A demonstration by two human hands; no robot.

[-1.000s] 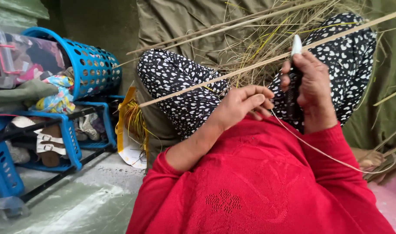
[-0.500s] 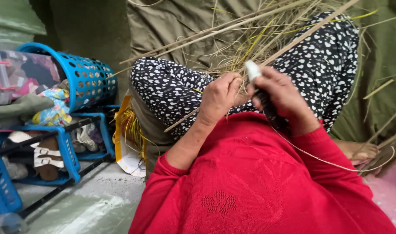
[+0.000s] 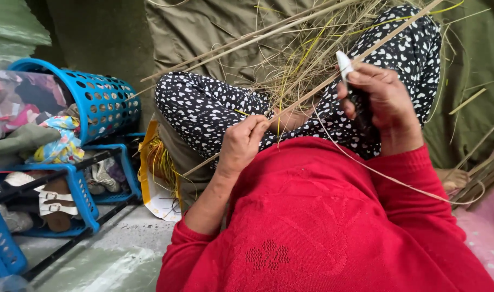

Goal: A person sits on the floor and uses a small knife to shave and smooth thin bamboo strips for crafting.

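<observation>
The right hand (image 3: 385, 105) has drawn rightward, fingers gripping a knife (image 3: 345, 66); left hand (image 3: 241, 143) fingers pinch a reed (image 3: 312, 93).

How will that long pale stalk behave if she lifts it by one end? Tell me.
The long stalk looks thin and dry, so probably light. It runs nearly straight from the left hand to the right hand, suggesting some stiffness, though its free end would likely sag. It might snap if bent sharply.

Hidden and cut-off parts

The knife (image 3: 350, 81) handle is covered by the right hand (image 3: 379, 100); the long stalk (image 3: 333, 81) is cut off at the top edge.
</observation>
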